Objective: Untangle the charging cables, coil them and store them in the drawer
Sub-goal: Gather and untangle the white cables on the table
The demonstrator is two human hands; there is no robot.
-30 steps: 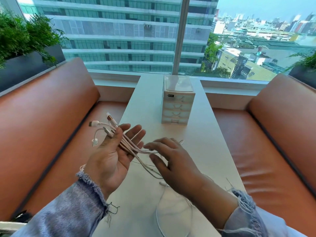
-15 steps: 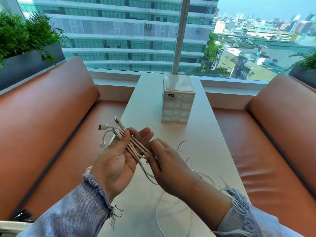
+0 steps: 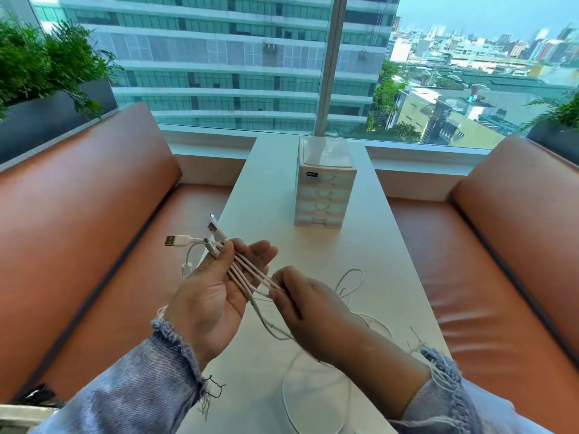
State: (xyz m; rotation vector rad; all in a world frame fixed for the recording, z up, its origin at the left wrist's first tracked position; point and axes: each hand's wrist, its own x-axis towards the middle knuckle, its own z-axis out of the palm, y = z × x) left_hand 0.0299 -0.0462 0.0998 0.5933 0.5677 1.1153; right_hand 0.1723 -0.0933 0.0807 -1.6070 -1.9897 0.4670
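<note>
Head view, single frame. Left hand [image 3: 213,296] held palm-up over the near left edge of the white table [image 3: 369,261], fingers loosely extended, thumb laid across a bundle of white charging cables [image 3: 250,275] resting on the palm. Plug ends [image 3: 200,241] fanned out past the thumb toward the far left, among them two USB plugs with metal tips showing; exact count of cables not determinable. Right hand [image 3: 308,308] positioned just right of the left, fingertips pinched narrowly on the same strands where these left the palm. Cable slack [image 3: 351,285] trailed from under the right hand onto the tabletop in loose loops, one loop standing up to the right, a wider loop lying near the bottom edge between the forearms. Frayed pale denim sleeves [image 3: 147,383] noted on both arms. Small translucent drawer unit [image 3: 322,195] stood farther along the table at centre, four drawers all closed, dark label at upper left of its front, well apart from the hands. Orange padded benches [image 3: 78,220] flanked the table left and right. Window [image 3: 219,57] at far end; planters with greenery [image 3: 40,64] at far left and far right.
</note>
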